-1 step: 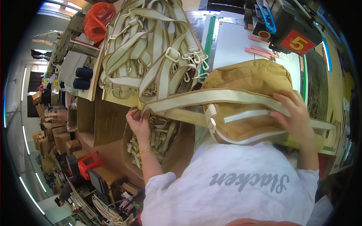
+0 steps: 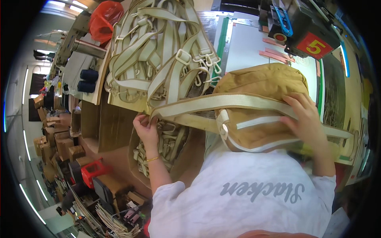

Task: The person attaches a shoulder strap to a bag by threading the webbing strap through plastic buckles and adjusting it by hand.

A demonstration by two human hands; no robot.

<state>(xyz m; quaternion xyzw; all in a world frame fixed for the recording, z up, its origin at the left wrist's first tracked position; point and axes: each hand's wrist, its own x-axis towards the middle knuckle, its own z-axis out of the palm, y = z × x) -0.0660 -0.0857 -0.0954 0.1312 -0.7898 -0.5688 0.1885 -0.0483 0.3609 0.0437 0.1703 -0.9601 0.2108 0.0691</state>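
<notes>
A tan bag with white zippers and white piping lies in front of me, its top away from me. A cream strap with brown edges runs across the bag and out past both its sides. At its left end, my left hand pinches the folded strap between thumb and fingertips. My right hand spans the strap at the bag's right side, fingers over its far edge and thumb on its near side. A white clip hangs at the bag's left edge.
A large heap of straps with white buckles and hooks covers the table at far left. Below it stands a carton holding more straps. A dark machine head overhangs the far right. Dark thread spools and a red plastic bag lie left.
My right hand has shifted slightly left along the strap. My left hand keeps its pinch in nearly the same place, and the bag lies almost as before.
</notes>
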